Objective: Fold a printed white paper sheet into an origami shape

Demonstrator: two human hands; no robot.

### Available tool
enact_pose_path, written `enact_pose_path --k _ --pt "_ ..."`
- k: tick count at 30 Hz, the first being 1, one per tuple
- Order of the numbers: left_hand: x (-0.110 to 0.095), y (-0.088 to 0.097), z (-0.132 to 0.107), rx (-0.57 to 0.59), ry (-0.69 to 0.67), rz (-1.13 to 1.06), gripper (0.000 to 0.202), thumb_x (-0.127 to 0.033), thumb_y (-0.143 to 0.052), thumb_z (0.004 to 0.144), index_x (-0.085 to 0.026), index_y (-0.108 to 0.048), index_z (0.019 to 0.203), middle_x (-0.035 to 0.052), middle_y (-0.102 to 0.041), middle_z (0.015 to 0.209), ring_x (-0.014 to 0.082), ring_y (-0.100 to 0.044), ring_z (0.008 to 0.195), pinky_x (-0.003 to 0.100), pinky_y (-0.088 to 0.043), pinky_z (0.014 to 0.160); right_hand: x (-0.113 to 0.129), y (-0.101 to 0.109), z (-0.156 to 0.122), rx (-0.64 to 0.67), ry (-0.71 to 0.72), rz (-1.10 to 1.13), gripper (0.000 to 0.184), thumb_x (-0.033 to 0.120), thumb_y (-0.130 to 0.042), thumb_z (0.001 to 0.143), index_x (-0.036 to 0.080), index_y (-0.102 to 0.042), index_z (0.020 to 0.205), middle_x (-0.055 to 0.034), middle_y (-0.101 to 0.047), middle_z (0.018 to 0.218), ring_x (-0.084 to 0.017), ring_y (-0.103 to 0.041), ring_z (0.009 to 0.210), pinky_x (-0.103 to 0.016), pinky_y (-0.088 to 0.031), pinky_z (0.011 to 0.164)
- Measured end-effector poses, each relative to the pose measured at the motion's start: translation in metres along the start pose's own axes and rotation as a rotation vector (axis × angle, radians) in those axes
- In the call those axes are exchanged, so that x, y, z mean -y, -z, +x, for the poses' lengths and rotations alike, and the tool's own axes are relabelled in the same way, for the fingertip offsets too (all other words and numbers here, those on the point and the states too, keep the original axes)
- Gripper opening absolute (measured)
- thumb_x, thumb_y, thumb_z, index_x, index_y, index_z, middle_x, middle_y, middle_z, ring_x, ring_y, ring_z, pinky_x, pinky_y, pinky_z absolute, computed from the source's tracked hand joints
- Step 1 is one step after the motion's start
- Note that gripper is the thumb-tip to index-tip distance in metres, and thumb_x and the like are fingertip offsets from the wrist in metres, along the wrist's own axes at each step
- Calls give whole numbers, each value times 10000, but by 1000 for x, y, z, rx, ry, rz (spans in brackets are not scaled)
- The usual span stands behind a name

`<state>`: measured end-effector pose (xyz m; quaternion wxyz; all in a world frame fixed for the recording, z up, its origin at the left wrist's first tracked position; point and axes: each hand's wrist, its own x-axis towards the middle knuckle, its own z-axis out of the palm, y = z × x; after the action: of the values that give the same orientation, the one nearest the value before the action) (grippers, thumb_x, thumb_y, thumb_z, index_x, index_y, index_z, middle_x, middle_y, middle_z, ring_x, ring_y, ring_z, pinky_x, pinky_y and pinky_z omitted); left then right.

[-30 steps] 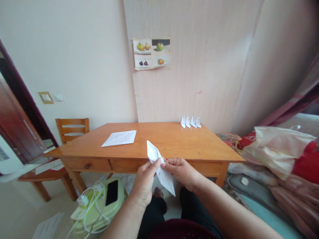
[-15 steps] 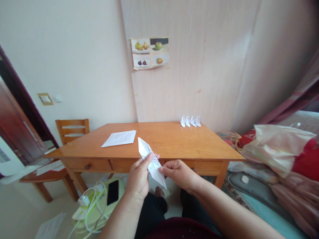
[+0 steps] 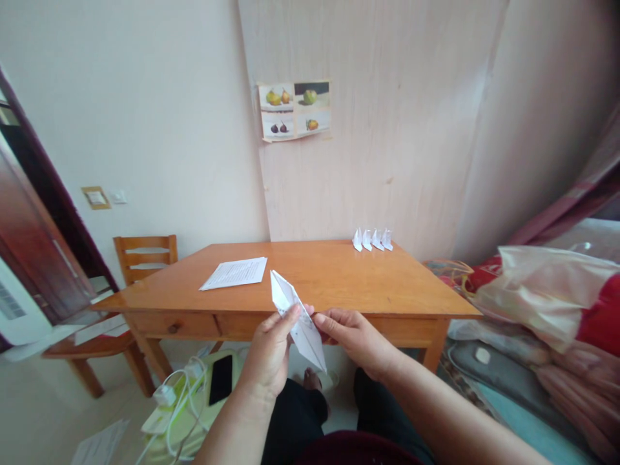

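Two hands grip one folded paper.
Left hand and right hand pinch its middle, likely steadying creases; desk at 12 o'clock.

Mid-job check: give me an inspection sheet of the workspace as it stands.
Surface: wooden table, drawer in its front.
Job's things: folded paper, long and pointed, held before the table's near edge.
Clutter: printed sheet and four small folded pieces on the table.
Hands: left hand and right hand both pinch the folded paper.
Cables: white cables over a green box on the floor, phone on top.
Surroundings: chair, fruit picture, plastic bag.
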<state>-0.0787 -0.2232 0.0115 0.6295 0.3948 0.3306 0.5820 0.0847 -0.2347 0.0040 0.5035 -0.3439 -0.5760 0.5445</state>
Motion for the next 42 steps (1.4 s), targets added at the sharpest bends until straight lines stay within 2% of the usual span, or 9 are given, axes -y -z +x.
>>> enact_pose_path --k 4,9,14,18,22,26,31,37,42 --pt "7 -3 -4 47 -4 66 439 -444 -841 730 -102 -778 999 128 -774 912 227 -704 801 323 -529 755 -9 -5 2 -40 -13 -19 455 620 -746 770 167 -712 784 3 -617 663 -118 -468 580 -260 -353 580" --pt "8 0 -6 147 -47 138 419 -507 -714 853 -129 -744 1031 106 -758 929 221 -688 842 324 -509 790 -16 -1 3 -178 24 -17 431 593 -746 776 167 -690 740 4 -591 637 -123 -458 583 -266 -347 585" --pt "13 1 -6 -16 -161 199 391 -434 -803 769 -158 -694 1023 73 -745 960 199 -676 857 309 -495 824 -16 1 2 -219 51 -40 426 586 -719 807 170 -659 732 7 -571 633 -124 -450 589 -266 -340 579" --pt "18 3 -3 -75 -206 272 335 -393 -823 736 -156 -662 910 36 -713 853 151 -631 753 267 -479 760 -19 -1 3 -232 73 -85 411 568 -702 829 166 -662 756 4 -582 643 -125 -466 588 -263 -351 568" --pt "23 7 1 -85 -237 308 312 -399 -797 763 -167 -630 888 13 -688 811 141 -607 734 247 -466 721 -24 -4 2 -229 151 -140 363 526 -675 866 167 -697 911 -34 -678 779 -161 -571 683 -273 -428 621" --pt "26 10 4 -73 -264 349 292 -405 -762 806 -175 -602 891 0 -664 804 135 -589 737 246 -464 715 -30 -7 1 -268 207 -166 382 486 -649 895 203 -616 1150 -22 -701 804 -172 -613 677 -281 -466 614" --pt "27 9 4 -72 -288 380 287 -402 -749 817 -173 -599 900 4 -652 809 129 -575 724 243 -469 698 -30 -8 2 -315 227 -208 288 463 -618 917 215 -599 1063 -17 -697 777 -166 -612 648 -266 -459 574" --pt "24 3 0 -78 -330 432 298 -413 -752 802 -169 -608 895 20 -665 820 145 -596 736 245 -486 673 -26 -6 4 -400 302 -312 161 360 -653 883 206 -623 921 -11 -669 795 -161 -612 700 -271 -478 646" --pt "24 1 -2 -71 -365 482 280 -408 -738 808 -171 -608 880 23 -665 816 157 -611 745 260 -507 687 -23 -4 3 -505 362 -551 81 292 -647 853 212 -641 869 -17 -640 803 -175 -595 727 -293 -475 675"
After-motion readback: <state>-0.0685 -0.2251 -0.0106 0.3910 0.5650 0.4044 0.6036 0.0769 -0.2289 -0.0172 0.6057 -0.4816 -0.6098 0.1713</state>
